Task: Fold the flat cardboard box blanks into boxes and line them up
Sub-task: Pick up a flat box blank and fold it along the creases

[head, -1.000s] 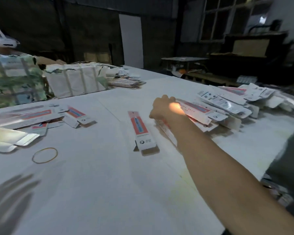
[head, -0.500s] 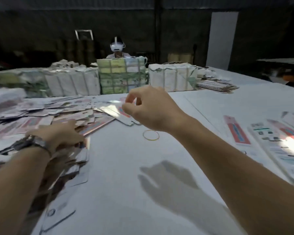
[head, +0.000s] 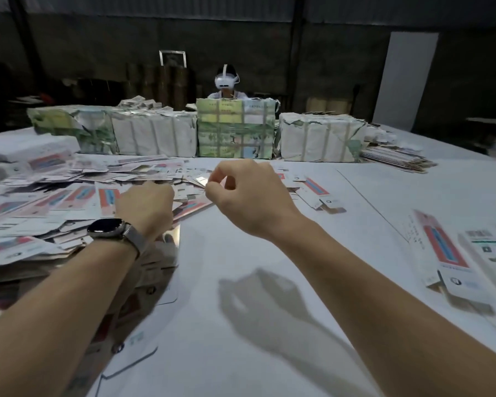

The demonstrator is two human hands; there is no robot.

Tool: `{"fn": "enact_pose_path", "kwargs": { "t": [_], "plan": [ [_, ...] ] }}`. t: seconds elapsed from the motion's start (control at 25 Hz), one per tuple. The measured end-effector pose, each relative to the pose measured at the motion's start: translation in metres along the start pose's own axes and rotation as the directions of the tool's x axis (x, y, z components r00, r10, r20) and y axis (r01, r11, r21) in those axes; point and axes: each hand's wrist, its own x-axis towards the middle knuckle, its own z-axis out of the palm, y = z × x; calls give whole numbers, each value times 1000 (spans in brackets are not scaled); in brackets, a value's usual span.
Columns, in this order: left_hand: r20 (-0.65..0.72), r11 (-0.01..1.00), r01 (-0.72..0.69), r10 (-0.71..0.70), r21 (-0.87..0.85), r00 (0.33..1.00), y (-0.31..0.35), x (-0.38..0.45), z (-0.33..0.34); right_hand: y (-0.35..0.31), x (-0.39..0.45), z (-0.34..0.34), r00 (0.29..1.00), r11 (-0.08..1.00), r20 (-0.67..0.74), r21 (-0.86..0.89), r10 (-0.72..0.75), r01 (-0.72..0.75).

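A loose pile of flat box blanks [head: 49, 213], white with red and blue panels, covers the left side of the white table [head: 269, 325]. My left hand [head: 146, 207], with a watch on its wrist, lies on the pile's right edge. Its fingers curl down around a blank on top, and the fingertips are hidden. My right hand [head: 246, 196] hovers above the table just right of the pile. Its fingers are curled, thumb and forefinger nearly meet, and it holds nothing. Its shadow falls on the table below.
Folded boxes [head: 453, 253] lie at the right edge, and another box [head: 315, 187] lies beyond my right hand. Strapped paper bundles [head: 235, 130] form a wall across the back, with a person in a white headset [head: 226, 81] behind. A stack of blanks [head: 398, 159] sits back right.
My view has swung left from the folded boxes to the pile. My right hand has left the boxes and come over beside the pile. My left hand has reached further into the pile.
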Motion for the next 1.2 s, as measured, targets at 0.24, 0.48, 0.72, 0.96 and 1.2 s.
{"fn": "enact_pose_path", "kwargs": {
  "t": [0.24,0.48,0.72,0.96,1.2],
  "plan": [
    [110,997,58,-63,48,992,6,0,10,2,-2,1,1000,1000,15,3,2,-2],
    [66,989,62,-72,131,995,19,-7,11,4,-2,2,1000,1000,21,-2,12,-12],
    [-268,1000,-10,6,-17,964,34,-13,-43,21,-1,-12,997,999,-75,-12,32,-33],
    [-644,828,-402,66,-391,762,68,-44,-102,33,-2,-32,952,991,-304,134,19,23],
    [-518,78,-512,-126,-855,846,78,-55,-123,13,-9,-31,959,921,-275,351,-72,170]
  ]
}}
